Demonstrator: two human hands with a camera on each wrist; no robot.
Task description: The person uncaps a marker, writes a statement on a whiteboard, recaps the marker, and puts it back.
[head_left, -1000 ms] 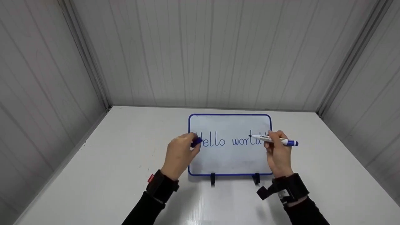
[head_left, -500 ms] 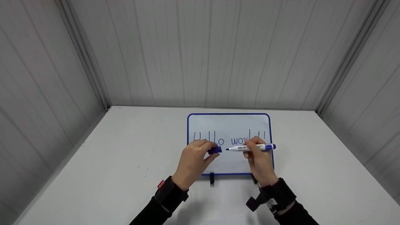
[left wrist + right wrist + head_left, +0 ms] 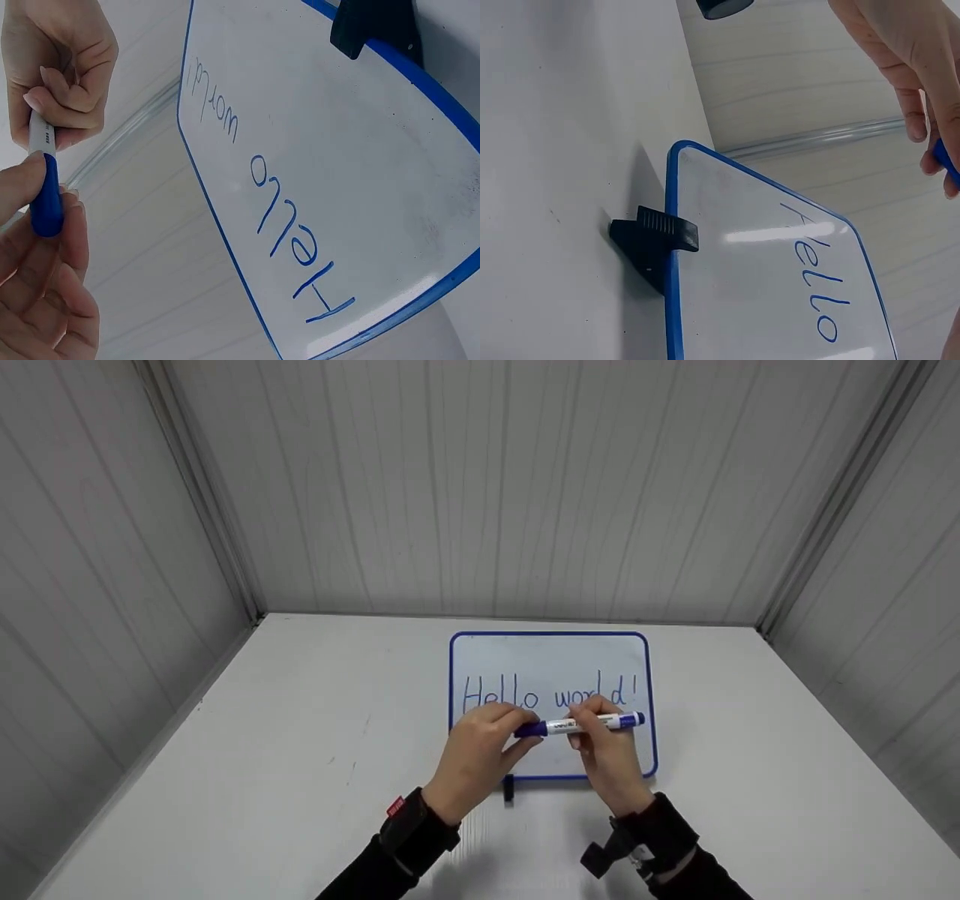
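Note:
A blue-framed whiteboard (image 3: 551,660) stands on the white table (image 3: 300,750) and reads "Hello world!" in blue. Just in front of its lower half, both hands meet around a white marker (image 3: 592,724) held level. My left hand (image 3: 480,750) pinches the blue cap (image 3: 531,730), which sits on the marker's left end. My right hand (image 3: 607,754) grips the barrel. In the left wrist view the cap (image 3: 46,199) lies between my left thumb and fingers, and the right hand (image 3: 64,67) is curled round the barrel (image 3: 39,135) above it.
Two black clip feet (image 3: 509,789) hold the board (image 3: 765,300) upright; one foot (image 3: 654,238) shows close in the right wrist view. Grey panelled walls (image 3: 112,547) enclose the table on the left, back and right.
Both hands came together at the board's lower middle. The left hand brought the cap to the marker tip, and the cap now sits on the marker. The whole text shows again.

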